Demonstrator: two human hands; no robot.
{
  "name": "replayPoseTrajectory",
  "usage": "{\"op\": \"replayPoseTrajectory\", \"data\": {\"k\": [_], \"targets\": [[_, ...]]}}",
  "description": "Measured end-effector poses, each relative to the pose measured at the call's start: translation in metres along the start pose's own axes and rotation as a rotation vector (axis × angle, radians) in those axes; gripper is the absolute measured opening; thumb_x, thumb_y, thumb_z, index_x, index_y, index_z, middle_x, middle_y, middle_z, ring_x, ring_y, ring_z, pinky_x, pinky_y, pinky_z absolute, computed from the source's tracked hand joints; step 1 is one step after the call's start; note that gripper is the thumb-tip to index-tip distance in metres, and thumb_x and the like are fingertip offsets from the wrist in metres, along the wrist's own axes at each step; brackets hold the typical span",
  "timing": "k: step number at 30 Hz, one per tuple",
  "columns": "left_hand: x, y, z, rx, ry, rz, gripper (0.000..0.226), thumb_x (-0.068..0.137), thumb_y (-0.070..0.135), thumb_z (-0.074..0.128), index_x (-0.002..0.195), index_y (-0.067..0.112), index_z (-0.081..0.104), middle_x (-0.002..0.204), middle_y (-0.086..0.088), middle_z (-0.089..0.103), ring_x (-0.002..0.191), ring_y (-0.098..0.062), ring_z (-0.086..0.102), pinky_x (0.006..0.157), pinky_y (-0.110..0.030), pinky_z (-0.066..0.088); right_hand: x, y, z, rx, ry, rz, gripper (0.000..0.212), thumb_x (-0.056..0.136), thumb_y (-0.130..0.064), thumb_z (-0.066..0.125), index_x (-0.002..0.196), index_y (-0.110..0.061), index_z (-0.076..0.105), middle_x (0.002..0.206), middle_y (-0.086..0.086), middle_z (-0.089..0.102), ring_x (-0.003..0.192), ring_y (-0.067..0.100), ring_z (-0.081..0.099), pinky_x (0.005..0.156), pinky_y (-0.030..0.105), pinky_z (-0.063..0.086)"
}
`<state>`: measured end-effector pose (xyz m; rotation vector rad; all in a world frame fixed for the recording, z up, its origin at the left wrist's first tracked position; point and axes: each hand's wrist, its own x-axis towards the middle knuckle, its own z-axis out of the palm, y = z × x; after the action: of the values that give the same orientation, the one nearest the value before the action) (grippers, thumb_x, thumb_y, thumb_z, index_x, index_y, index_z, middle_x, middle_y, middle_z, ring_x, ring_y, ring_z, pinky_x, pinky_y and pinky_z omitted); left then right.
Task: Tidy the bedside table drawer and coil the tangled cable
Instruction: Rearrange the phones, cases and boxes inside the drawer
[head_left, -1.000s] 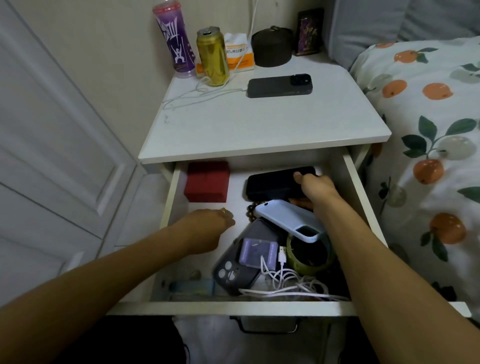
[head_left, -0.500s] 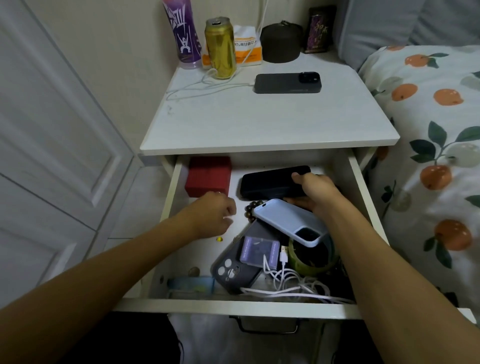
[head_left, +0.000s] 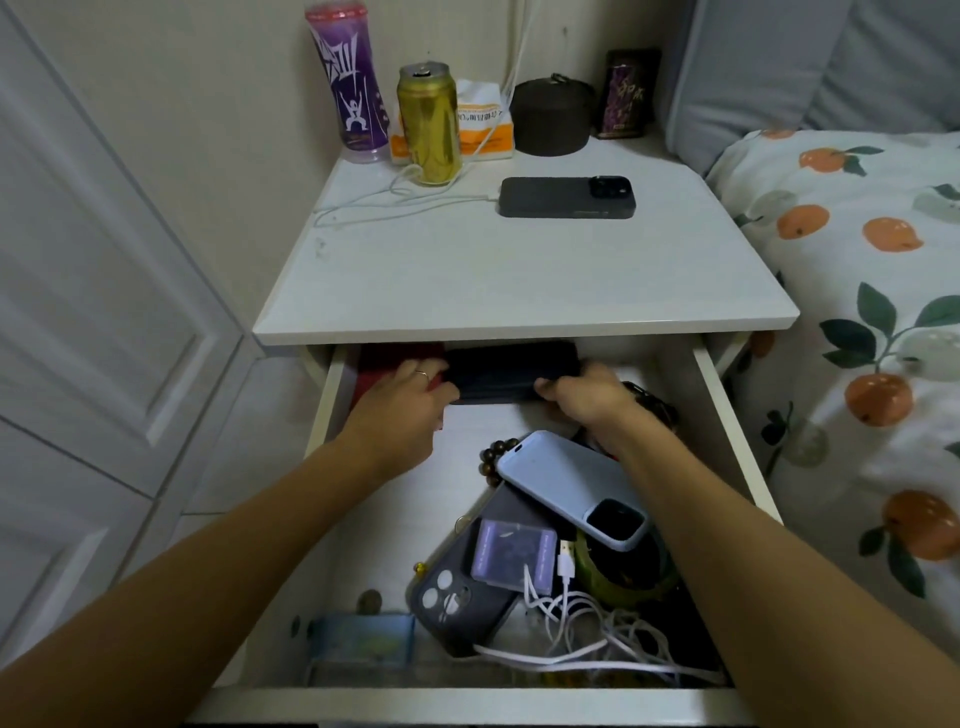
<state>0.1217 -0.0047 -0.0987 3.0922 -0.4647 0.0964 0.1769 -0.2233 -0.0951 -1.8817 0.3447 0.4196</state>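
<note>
Nearest the drawer's front wall (head_left: 467, 701) lies the tangled white cable (head_left: 597, 634), its loops heaped at the front right beside a dark grey phone case (head_left: 457, 603) and a green ring-shaped thing (head_left: 623, 582); a USB plug (head_left: 566, 564) sticks up from the heap. The cable looks light and limp, likely to snag on its neighbours, so the plug end seems the best place to take hold and draw it out loop by loop. A clear purple box (head_left: 511, 553) rests on the grey case, and a pale blue phone case (head_left: 571, 488) leans across the pile, with wooden beads (head_left: 498, 454) just beyond. Farther back, both hands meet on a black case (head_left: 511, 371) at the drawer's rear: the left hand (head_left: 405, 405) curls its fingers round the left end, the right hand (head_left: 587, 400) grips the right end. A red box (head_left: 379, 369) sits in the back left corner, partly under the tabletop's edge (head_left: 519, 325), which overhangs and leaves little headroom. The drawer floor at left centre offers the open room.
</note>
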Motion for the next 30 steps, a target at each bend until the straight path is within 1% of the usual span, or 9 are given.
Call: {"op": "replayPoseTrajectory", "data": {"k": [3, 6, 11, 17, 21, 23, 25, 28, 30], "targets": [[-0.001, 0.000, -0.002, 0.060, -0.003, -0.004, 0.031, 0.083, 0.010, 0.066, 0.114, 0.011, 0.065, 0.144, -0.010, 0.047, 0.125, -0.033, 0.045, 0.088, -0.043, 0.044, -0.002, 0.002, 0.001, -0.397, 0.097, -0.128, 0.046, 0.089, -0.037, 0.066, 0.120, -0.004, 0.059, 0.120, 0.013, 0.063, 0.112, 0.032, 0.058, 0.088, 0.031, 0.046], [0.003, 0.011, -0.004, 0.070, -0.063, -0.073, 0.038, 0.089, 0.018, 0.058, 0.127, 0.015, 0.054, 0.150, -0.005, 0.035, 0.131, -0.028, 0.035, 0.095, -0.038, 0.038, -0.004, 0.005, 0.000, -0.613, 0.145, -0.212, 0.045, 0.090, -0.039, 0.064, 0.114, -0.001, 0.063, 0.117, 0.020, 0.063, 0.109, 0.034, 0.058, 0.085, 0.032, 0.046], [0.021, 0.034, -0.010, 0.107, -0.048, -0.014, 0.045, 0.094, 0.028, 0.054, 0.137, 0.018, 0.043, 0.141, -0.008, 0.042, 0.125, -0.028, 0.041, 0.097, -0.038, 0.038, -0.016, 0.005, -0.012, -0.794, 0.141, -0.282, 0.037, 0.089, -0.028, 0.061, 0.119, -0.006, 0.060, 0.122, 0.019, 0.057, 0.113, 0.037, 0.055, 0.090, 0.040, 0.048], [0.048, 0.052, 0.001, 0.134, -0.063, -0.012, 0.051, 0.092, 0.012, 0.055, 0.139, 0.021, 0.036, 0.127, -0.010, 0.052, 0.111, -0.030, 0.053, 0.080, -0.037, 0.043, -0.022, 0.017, -0.061, -1.039, 0.049, -0.201, 0.061, 0.091, -0.022, 0.053, 0.146, -0.009, 0.030, 0.144, 0.018, 0.035, 0.133, 0.038, 0.034, 0.105, 0.043, 0.036], [0.047, 0.063, 0.002, -0.059, -0.014, -0.061, 0.047, 0.089, 0.010, 0.053, 0.134, 0.020, 0.048, 0.131, -0.007, 0.052, 0.117, -0.029, 0.050, 0.089, -0.036, 0.043, -0.017, 0.020, -0.060, -1.063, -0.086, -0.068, 0.080, 0.092, -0.025, 0.055, 0.152, -0.006, 0.006, 0.151, 0.021, 0.025, 0.140, 0.040, 0.022, 0.111, 0.043, 0.031], [0.038, 0.069, -0.001, -0.316, -0.043, 0.038, 0.048, 0.079, 0.011, 0.055, 0.126, 0.022, 0.057, 0.130, 0.000, 0.052, 0.119, -0.021, 0.050, 0.097, -0.034, 0.044, -0.012, 0.016, -0.058, -1.054, -0.069, -0.037, 0.080, 0.091, -0.026, 0.057, 0.152, -0.007, 0.009, 0.153, 0.020, 0.015, 0.142, 0.039, 0.017, 0.114, 0.045, 0.027], [0.029, 0.073, -0.007, -0.535, -0.227, 0.178, 0.065, 0.066, 0.015, 0.054, 0.130, 0.027, 0.054, 0.134, 0.006, 0.049, 0.123, -0.014, 0.047, 0.102, -0.034, 0.042, -0.009, 0.009, -0.059, -1.003, -0.030, -0.006, 0.075, 0.089, -0.026, 0.062, 0.149, -0.009, 0.020, 0.152, 0.019, 0.013, 0.140, 0.038, 0.025, 0.113, 0.044, 0.032], [0.020, 0.078, -0.010, -0.487, -0.465, 0.320, 0.083, 0.059, 0.017, 0.058, 0.139, 0.032, 0.042, 0.135, 0.008, 0.041, 0.122, -0.012, 0.041, 0.099, -0.032, 0.042, -0.014, 0.008, -0.062, -0.936, 0.052, -0.057, 0.051, 0.088, -0.020, 0.060, 0.135, -0.004, 0.044, 0.142, 0.022, 0.031, 0.129, 0.036, 0.042, 0.105, 0.039, 0.040], [0.015, 0.076, -0.011, -0.503, -0.466, 0.273, 0.075, 0.062, 0.017, 0.056, 0.134, 0.033, 0.046, 0.125, 0.006, 0.044, 0.115, -0.013, 0.045, 0.093, -0.032, 0.045, -0.021, 0.007, -0.065, -0.845, 0.146, -0.174, 0.039, 0.086, -0.014, 0.058, 0.122, -0.001, 0.055, 0.134, 0.024, 0.042, 0.120, 0.036, 0.048, 0.099, 0.036, 0.043]]}}
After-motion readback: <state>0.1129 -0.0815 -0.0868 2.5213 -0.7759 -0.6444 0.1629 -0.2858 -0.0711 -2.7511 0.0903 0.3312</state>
